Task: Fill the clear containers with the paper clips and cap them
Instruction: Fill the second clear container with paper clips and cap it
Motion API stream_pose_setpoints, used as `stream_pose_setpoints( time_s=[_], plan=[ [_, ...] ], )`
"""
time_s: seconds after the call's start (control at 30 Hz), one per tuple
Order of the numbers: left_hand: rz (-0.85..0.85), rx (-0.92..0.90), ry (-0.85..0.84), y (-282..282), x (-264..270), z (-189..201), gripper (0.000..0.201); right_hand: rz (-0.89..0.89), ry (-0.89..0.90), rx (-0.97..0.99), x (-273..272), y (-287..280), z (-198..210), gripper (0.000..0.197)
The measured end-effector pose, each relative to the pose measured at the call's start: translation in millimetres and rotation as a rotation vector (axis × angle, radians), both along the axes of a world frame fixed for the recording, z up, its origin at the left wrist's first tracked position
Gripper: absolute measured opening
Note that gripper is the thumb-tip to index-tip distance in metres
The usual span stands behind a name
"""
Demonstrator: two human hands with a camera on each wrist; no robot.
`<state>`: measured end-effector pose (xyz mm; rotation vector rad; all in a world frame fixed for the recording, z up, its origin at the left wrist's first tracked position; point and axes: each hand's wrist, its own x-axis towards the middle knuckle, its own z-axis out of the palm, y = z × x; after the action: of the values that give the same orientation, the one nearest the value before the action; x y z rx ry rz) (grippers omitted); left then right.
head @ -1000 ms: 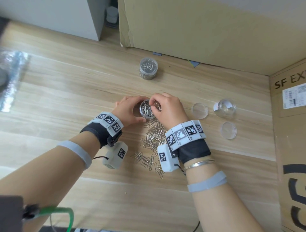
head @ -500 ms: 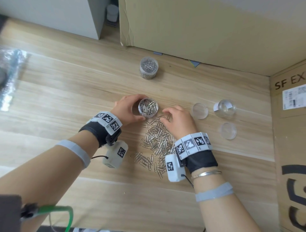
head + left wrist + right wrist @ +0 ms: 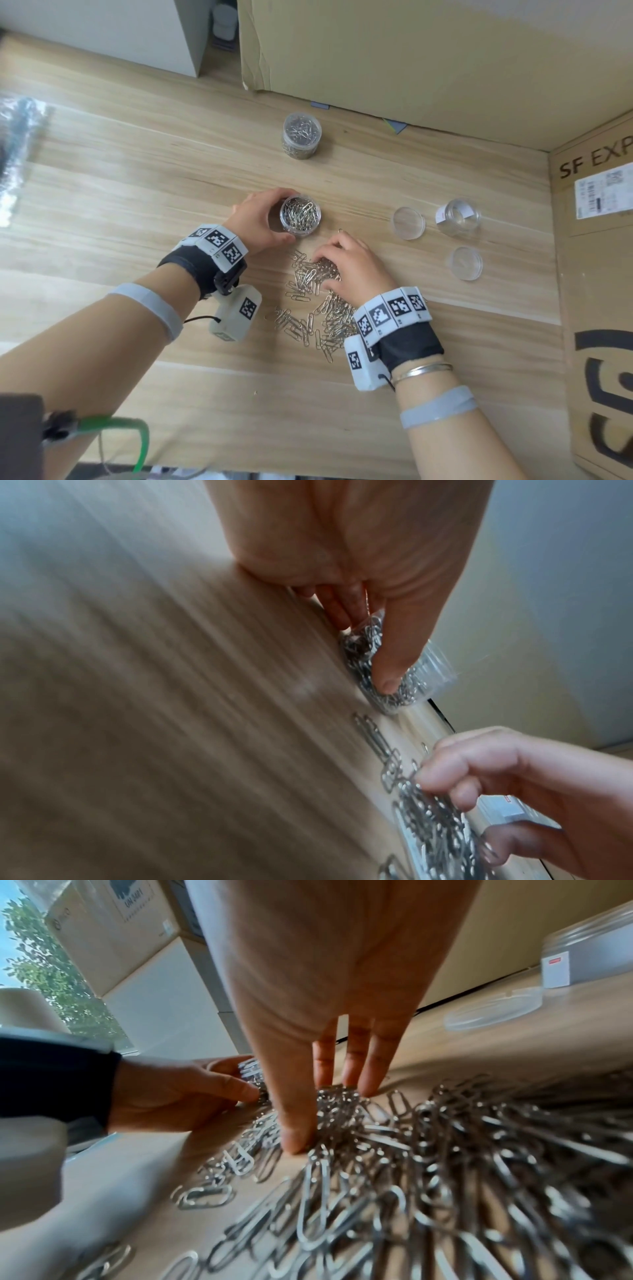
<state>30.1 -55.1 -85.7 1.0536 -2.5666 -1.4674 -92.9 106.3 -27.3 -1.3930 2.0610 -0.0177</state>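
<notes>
The left hand [image 3: 262, 221] grips an uncapped container [image 3: 300, 216] nearly full of paper clips on the tabletop [image 3: 137, 192], the right hand [image 3: 352, 265] pinches clips from the loose pile [image 3: 318, 308], a capped full container [image 3: 301, 135] stands farther back, and an empty container [image 3: 458, 216] sits right.

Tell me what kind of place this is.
Probably a storeroom or office packing corner: a wooden table hemmed in by cardboard shipping boxes, one bearing a courier label, with boxes stacked by a window in the right wrist view.

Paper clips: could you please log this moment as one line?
left hand holds open jar | right hand gathers paper clips | lids off
</notes>
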Motion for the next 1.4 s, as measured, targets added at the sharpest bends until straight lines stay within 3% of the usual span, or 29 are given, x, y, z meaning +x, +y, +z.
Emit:
stream_pose_setpoints(
  time_s=[0.13,0.43,0.73,1.07,1.2,1.3,1.4],
  plan=[
    [0.001,0.006,-0.015,0,0,3,0.072,-0.018,-0.017,-0.02,-2,-3,0,0.023],
    [-0.004,0.004,-0.019,1,-1,9,0.069,-0.115,-0.019,-0.11,-9,-10,3,0.02],
    [-0.025,-0.012,-0.031,1,-1,8,0.068,-0.22,0.012,-0.417,-18,-44,25,0.015],
    [-0.013,-0.016,-0.023,2,-1,11,0.068,-0.256,-0.104,-0.353,-2,-66,15,0.026],
    [-0.009,-0.001,-0.022,2,-1,10,0.068,-0.299,-0.155,-0.388,-4,-62,17,0.02],
    [-0.017,-0.006,-0.029,1,-1,9,0.068,-0.326,-0.036,-0.398,-14,-53,17,0.012],
    [-0.033,-0.003,-0.03,0,-1,7,0.068,-0.325,0.09,-0.221,-29,-35,9,0.013]
  ],
)
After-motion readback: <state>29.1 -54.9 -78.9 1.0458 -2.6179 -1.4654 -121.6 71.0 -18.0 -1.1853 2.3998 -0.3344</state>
